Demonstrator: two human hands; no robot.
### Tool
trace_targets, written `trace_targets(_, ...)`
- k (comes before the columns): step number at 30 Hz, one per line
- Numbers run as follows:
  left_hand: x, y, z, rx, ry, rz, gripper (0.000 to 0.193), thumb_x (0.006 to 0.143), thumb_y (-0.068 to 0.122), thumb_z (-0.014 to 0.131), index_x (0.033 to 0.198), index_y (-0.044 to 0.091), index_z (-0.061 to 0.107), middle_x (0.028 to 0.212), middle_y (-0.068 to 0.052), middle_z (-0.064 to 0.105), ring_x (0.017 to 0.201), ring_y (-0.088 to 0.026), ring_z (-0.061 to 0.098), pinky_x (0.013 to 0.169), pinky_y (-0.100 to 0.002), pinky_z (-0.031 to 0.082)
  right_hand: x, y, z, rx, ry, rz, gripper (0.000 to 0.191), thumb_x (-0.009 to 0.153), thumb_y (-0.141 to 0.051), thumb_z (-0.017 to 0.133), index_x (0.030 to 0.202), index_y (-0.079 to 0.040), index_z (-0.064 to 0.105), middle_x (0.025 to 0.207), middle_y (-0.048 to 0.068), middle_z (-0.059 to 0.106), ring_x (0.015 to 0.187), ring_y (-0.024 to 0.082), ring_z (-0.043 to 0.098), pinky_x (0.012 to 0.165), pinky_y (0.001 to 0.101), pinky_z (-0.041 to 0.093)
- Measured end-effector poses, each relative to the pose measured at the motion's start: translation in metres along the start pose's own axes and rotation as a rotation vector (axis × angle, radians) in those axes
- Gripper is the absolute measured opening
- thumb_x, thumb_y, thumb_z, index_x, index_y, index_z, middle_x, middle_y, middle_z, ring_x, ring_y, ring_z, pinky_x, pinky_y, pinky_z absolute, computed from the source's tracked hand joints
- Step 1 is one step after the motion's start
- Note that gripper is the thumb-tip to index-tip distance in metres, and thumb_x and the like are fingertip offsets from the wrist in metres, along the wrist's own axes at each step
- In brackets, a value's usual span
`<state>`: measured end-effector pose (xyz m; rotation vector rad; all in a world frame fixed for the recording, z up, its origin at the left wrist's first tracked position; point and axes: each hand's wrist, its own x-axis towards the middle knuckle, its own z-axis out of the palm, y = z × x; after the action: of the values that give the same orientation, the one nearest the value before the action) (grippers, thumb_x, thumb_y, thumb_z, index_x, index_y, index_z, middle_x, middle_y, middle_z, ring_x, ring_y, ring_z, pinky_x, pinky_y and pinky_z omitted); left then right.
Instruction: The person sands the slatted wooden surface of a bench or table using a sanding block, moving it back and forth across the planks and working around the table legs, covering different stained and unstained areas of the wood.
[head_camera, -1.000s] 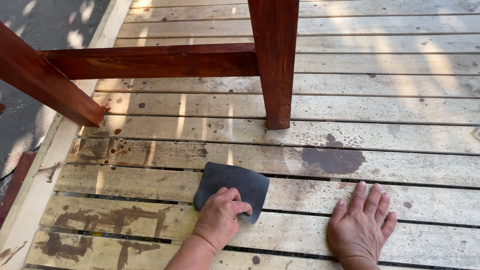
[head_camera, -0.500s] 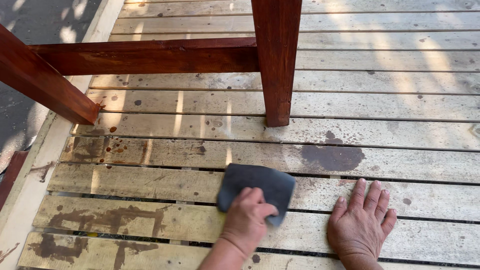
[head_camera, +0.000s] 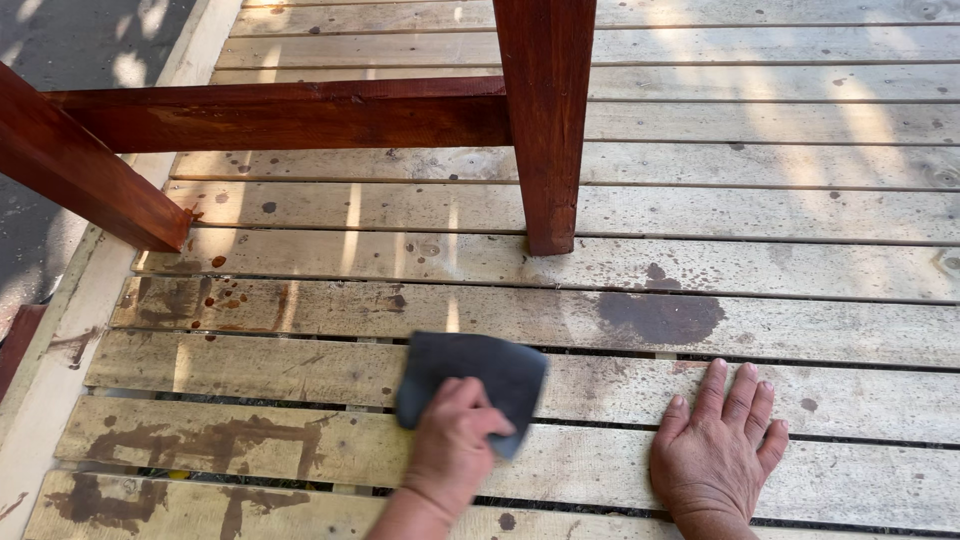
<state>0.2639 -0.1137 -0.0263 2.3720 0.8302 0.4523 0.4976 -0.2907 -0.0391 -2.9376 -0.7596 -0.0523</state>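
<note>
My left hand (head_camera: 455, 450) presses a dark grey abrasive sheet (head_camera: 470, 375) flat against a weathered deck board (head_camera: 300, 365), fingers curled over the sheet's near edge. My right hand (head_camera: 715, 450) lies palm down on the boards to the right, fingers spread, holding nothing. The two hands are about a hand's width apart. The boards around the sheet carry brown stain marks and drips.
A red-brown stained post (head_camera: 545, 120) stands on the deck beyond the sheet, with a matching rail (head_camera: 290, 112) running left to another slanted beam (head_camera: 80, 175). A dark wet patch (head_camera: 660, 315) lies near the post. The deck edge (head_camera: 60, 340) drops off at the left.
The left hand slid the grey sheet to the right along the board, then back to the left. The right hand stayed planted.
</note>
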Motion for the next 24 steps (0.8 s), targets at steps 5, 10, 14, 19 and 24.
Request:
trace_targets(5,0.006,0.021,0.005,-0.035,-0.024,0.128,0.021,0.078,0.000,0.078,0.073,0.020,0.080,0.075,0.001,0.059,0.081,-0.016,0.060,0.083,-0.028,0.057,0.002,0.001,-0.003,-0.005,-0.037,0.018,0.072,0.099,-0.050,0.029,0.161,-0.013,0.022,0.167,0.019,0.015,0.155,0.035,0.005,0.120,0.0555,-0.003)
trace_targets(10,-0.010,-0.047,-0.093,0.067,0.100,-0.096,0.033,0.066,-0.010,0.070,0.064,0.021,0.080,0.075,0.002,0.064,0.076,-0.013,0.065,0.081,-0.026,0.062,0.000,0.000,-0.001,-0.009,-0.016,0.010,0.074,0.098,-0.050,0.030,0.161,-0.013,0.023,0.168,0.019,0.015,0.155,0.036,0.007,0.120,0.0550,-0.002)
trace_targets(14,-0.010,-0.032,-0.057,0.061,0.093,-0.161,0.027,0.067,-0.007,0.075,0.065,0.020,0.079,0.073,-0.001,0.061,0.079,-0.018,0.063,0.072,-0.030,0.061,-0.001,-0.001,0.000,0.002,0.003,-0.003,0.073,0.099,-0.050,0.030,0.162,-0.012,0.022,0.168,0.019,0.016,0.156,0.036,0.007,0.120,0.0566,-0.002)
trace_targets(19,0.000,0.009,-0.014,-0.008,0.047,0.002,0.023,0.068,-0.006,0.074,0.068,0.017,0.078,0.077,-0.001,0.060,0.081,-0.019,0.063,0.081,-0.031,0.060,0.001,0.000,-0.003,0.002,0.013,-0.020,0.074,0.099,-0.050,0.030,0.161,-0.011,0.023,0.168,0.020,0.016,0.156,0.036,0.007,0.120,0.0569,-0.001)
trace_targets(24,-0.023,-0.057,-0.078,0.119,0.141,-0.176,0.036,0.069,-0.015,0.064,0.066,0.018,0.078,0.075,-0.001,0.061,0.081,-0.019,0.063,0.080,-0.032,0.060,0.000,-0.001,-0.004,0.015,-0.023,0.010,0.074,0.098,-0.049,0.031,0.161,-0.012,0.024,0.168,0.019,0.016,0.156,0.035,0.006,0.120,0.0561,-0.002)
